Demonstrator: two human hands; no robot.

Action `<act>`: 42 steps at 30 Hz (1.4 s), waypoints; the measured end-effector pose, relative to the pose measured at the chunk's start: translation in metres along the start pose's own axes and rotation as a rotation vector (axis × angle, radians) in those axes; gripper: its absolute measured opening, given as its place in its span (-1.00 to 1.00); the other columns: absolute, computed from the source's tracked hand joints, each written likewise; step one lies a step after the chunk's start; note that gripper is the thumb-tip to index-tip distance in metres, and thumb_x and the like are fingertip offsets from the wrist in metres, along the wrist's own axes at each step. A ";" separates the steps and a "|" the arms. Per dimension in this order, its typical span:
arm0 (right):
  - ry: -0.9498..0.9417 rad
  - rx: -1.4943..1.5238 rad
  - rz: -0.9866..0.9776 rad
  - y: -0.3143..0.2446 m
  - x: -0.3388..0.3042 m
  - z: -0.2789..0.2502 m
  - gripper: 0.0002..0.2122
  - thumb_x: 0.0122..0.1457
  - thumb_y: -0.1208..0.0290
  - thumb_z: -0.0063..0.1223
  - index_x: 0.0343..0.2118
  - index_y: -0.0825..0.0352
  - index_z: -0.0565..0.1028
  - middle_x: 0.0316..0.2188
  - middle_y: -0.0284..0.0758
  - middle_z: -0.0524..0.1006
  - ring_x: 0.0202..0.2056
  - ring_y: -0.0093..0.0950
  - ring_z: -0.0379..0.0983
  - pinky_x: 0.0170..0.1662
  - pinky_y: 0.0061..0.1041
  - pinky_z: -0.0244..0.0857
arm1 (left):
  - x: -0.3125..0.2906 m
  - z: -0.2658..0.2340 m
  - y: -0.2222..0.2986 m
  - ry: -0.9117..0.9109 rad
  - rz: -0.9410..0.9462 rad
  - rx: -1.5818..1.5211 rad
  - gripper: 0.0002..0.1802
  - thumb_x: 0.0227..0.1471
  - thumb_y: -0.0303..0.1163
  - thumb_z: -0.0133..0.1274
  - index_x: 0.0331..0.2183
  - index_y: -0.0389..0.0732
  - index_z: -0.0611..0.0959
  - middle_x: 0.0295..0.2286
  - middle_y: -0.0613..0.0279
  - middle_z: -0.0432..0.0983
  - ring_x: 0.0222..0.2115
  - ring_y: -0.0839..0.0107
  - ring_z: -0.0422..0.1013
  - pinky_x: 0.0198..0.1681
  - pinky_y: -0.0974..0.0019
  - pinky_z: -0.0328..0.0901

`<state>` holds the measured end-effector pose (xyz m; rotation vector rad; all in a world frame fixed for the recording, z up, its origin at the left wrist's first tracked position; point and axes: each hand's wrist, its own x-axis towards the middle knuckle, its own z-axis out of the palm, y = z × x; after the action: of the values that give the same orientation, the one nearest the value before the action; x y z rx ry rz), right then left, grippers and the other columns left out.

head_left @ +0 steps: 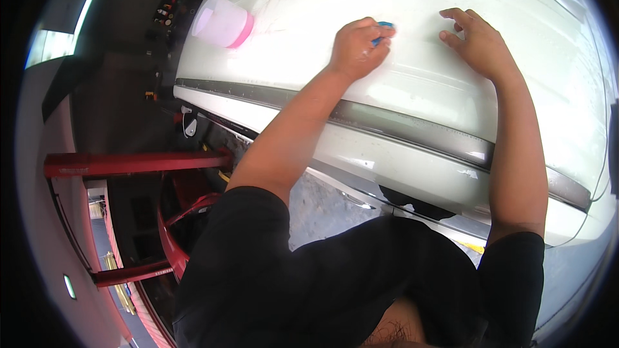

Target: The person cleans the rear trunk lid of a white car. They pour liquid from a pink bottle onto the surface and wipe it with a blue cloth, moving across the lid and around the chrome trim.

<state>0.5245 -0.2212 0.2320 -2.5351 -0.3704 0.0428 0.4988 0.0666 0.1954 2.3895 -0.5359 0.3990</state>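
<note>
Pinched in the fingers of my left hand (361, 48) is a small blue piece (376, 42), mostly covered by the hand; whether it is a clay bar or a sponge I cannot tell. The hand presses it against the wet white roof (412, 0) of a car. To the right, my right hand (476, 42) is open over the same roof, its fingers loosely bent and apart, with nothing in them. Whether its fingertips touch the surface is unclear. On the roof at the left stands a translucent tub (221, 19) with pink liquid in its bottom.
A grey roof rail (412, 130) runs along the near edge, under my forearms. Droplets and wet streaks mark the roof. Red lift posts (129, 164) and a red car (175, 235) are at the left. Beyond the roof's left edge is a dark wall with small items.
</note>
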 end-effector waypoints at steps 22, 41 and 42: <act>0.432 -0.450 0.158 0.075 -0.215 -0.010 -0.68 0.39 0.06 0.07 -0.34 0.24 0.54 -0.38 -0.34 0.54 -0.30 -0.24 0.47 -0.18 -0.22 0.26 | 0.015 0.038 0.028 -0.254 0.098 0.339 -0.39 0.43 -0.02 -0.07 0.36 -0.09 0.43 0.41 0.00 0.18 0.45 -0.13 0.02 0.49 -0.28 -0.17; 0.549 -0.446 0.151 0.074 -0.216 -0.008 -0.72 0.32 0.07 0.15 -0.37 0.19 0.53 -0.48 -0.38 0.51 -0.36 -0.31 0.46 -0.20 -0.26 0.25 | -0.020 -0.053 -0.068 -0.226 -0.222 0.479 -0.27 0.47 0.14 -0.24 0.44 -0.09 0.30 0.44 -0.06 0.08 0.49 -0.10 -0.12 0.53 -0.16 -0.31; 0.550 -0.448 0.152 0.074 -0.216 -0.008 -0.72 0.32 0.07 0.15 -0.37 0.19 0.53 -0.47 -0.38 0.51 -0.36 -0.30 0.46 -0.20 -0.26 0.25 | -0.011 -0.021 -0.040 -0.249 -0.081 0.447 -0.28 0.46 0.12 -0.20 0.43 -0.10 0.31 0.44 -0.05 0.09 0.49 -0.10 -0.11 0.53 -0.16 -0.30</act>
<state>0.3366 -0.3433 0.1875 -2.8561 0.0430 -0.7388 0.5052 0.1114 0.1859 2.9065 -0.4975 0.1987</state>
